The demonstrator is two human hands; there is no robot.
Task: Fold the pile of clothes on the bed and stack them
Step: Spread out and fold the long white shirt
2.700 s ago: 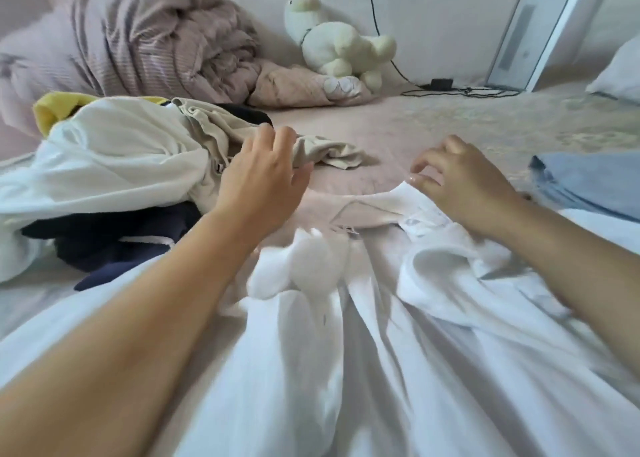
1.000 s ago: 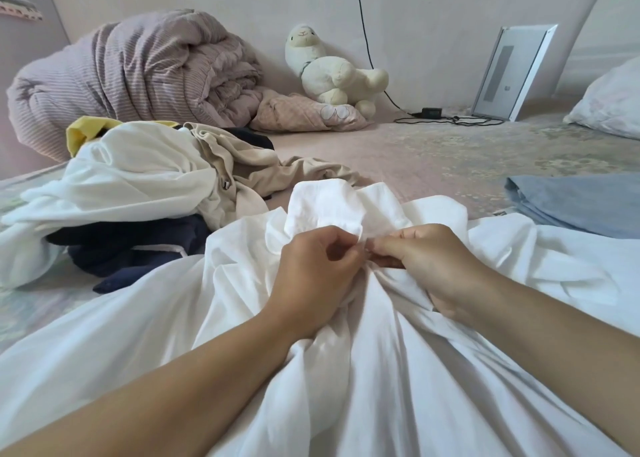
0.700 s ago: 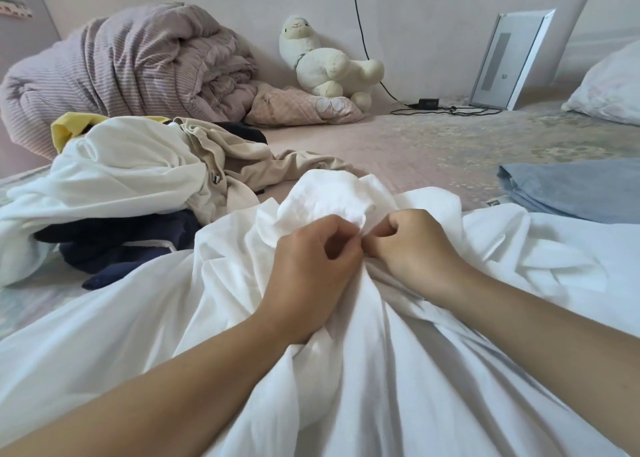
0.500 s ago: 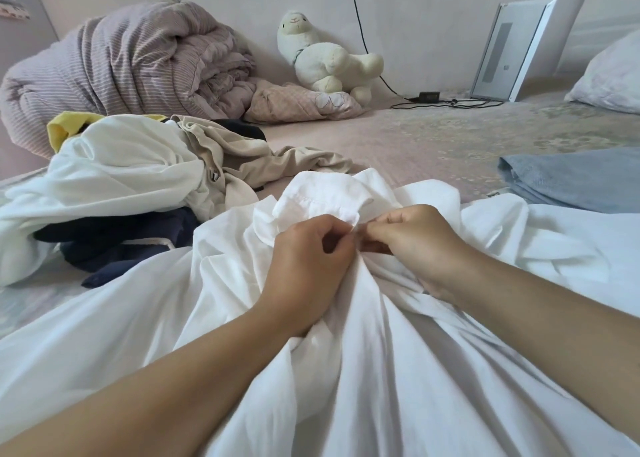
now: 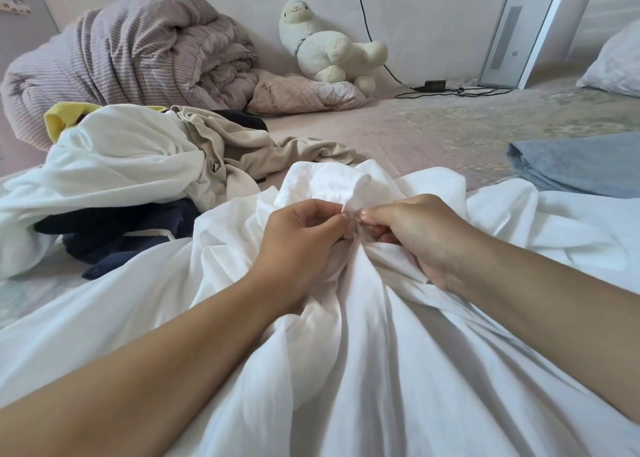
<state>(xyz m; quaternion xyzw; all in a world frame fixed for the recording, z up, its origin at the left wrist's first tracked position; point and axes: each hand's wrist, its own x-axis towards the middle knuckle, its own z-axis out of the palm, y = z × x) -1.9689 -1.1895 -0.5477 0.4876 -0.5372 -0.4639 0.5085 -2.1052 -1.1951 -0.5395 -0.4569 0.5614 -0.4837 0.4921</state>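
White thin cotton shirt (image 5: pixel 398 370) lies bunched over the person's lap on the bed (image 5: pixel 433 127); the left hand (image 5: pixel 298 242) and right hand (image 5: pixel 415 235) each pinch its front edge just below the collar, fingertips almost touching. Light, limp and crease-prone, it is probably best held at collar and shoulders. An unfolded clothes pile (image 5: pixel 138 165) sits left, a folded blue garment (image 5: pixel 581 162) right.

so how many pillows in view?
2: a pink pillow under the stuffed toy, and a white pillow at the right edge. Others may be hidden.
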